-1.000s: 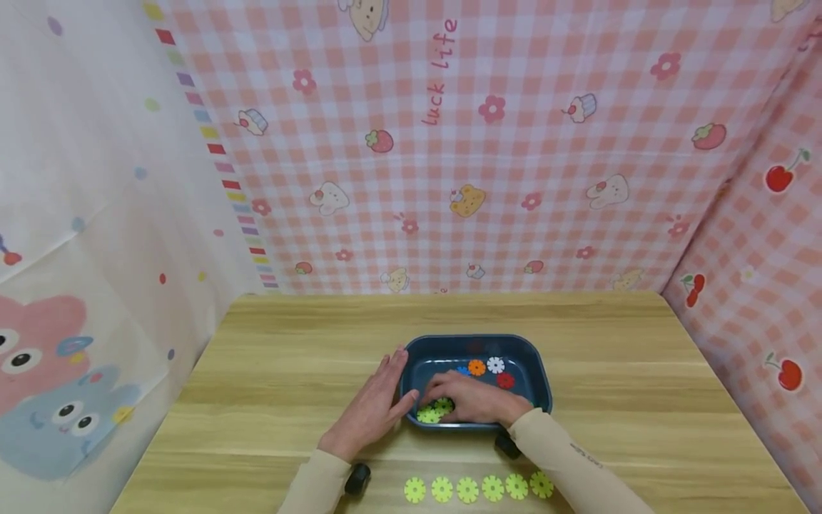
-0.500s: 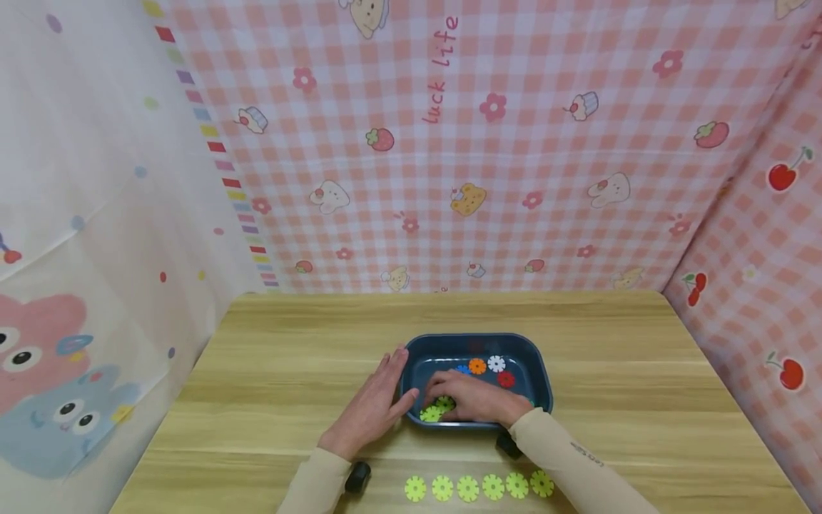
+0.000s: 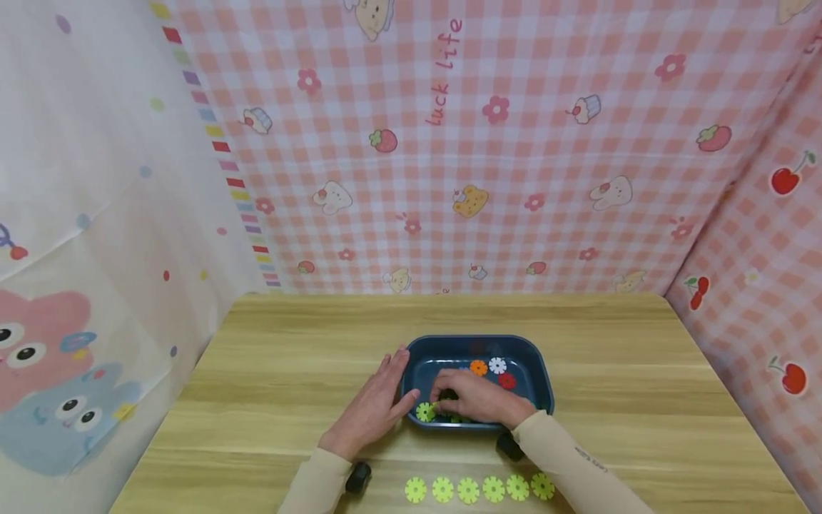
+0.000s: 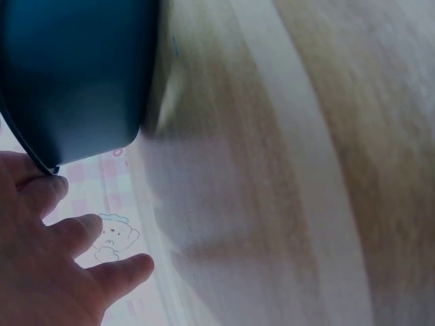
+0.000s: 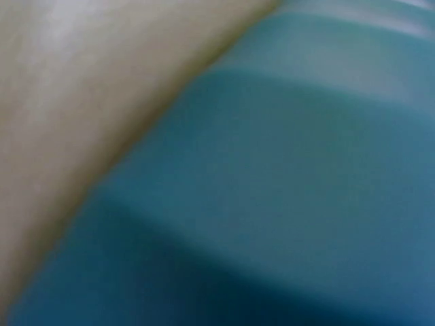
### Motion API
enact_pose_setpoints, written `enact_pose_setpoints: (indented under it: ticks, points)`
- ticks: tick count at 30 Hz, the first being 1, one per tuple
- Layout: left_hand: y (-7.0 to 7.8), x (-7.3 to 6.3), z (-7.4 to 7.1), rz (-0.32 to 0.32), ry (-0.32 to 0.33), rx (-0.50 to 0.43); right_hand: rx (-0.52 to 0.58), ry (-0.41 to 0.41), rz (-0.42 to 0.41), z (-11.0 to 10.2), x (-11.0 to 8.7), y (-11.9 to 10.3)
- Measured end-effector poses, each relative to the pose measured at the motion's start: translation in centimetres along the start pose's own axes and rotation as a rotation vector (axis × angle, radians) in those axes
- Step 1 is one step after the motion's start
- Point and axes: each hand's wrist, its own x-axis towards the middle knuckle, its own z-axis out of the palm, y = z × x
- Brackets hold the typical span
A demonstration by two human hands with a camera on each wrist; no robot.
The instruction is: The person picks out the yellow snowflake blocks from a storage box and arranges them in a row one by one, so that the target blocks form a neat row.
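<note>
In the head view my left hand [image 3: 371,408] rests against the left rim of a dark blue tray [image 3: 546,378], its fingers straight. The left wrist view shows those fingers [image 4: 122,272] spread beside the tray's wall [image 4: 81,75]. My right hand [image 3: 478,397] reaches inside the tray, fingers curled, and pinches a yellow-green notched plastic disc at its fingertips. Another yellow-green disc [image 3: 424,412] lies by the tray's left front corner; more lie partly hidden under the hand. The right wrist view is blurred and holds only the tray's blue wall [image 5: 285,170].
Orange [image 3: 478,368], white [image 3: 497,365] and red [image 3: 506,381] discs lie in the tray's back part. A row of several yellow-green discs [image 3: 468,490] runs along the table [image 3: 289,357] in front. A checked cloth [image 3: 552,150] hangs behind.
My right fingers have shifted slightly among the yellow-green discs, and a disc now shows tilted at the fingertips. The discs in that corner have moved. My left hand has stayed at the rim.
</note>
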Motion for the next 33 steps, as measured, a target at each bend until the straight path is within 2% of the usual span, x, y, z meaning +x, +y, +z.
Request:
enact_pose_setpoints:
  ticks: [6,14,23,33]
  points:
    - [-0.1,0.0,0.1,0.001,0.002,0.016,0.051,0.02,0.044,-0.5,-0.4,-0.1]
    - [-0.1,0.0,0.2,-0.009,0.004,0.022,0.038,0.095,0.021,-1.5,-1.4,-0.2]
    - [0.0,-0.1,0.2,-0.007,0.009,0.012,0.088,0.164,0.12,-2.1,-2.7,-0.7]
    - [0.1,-0.1,0.1,-0.018,0.007,0.016,0.088,0.234,0.115,-3.0,-3.9,-1.5]
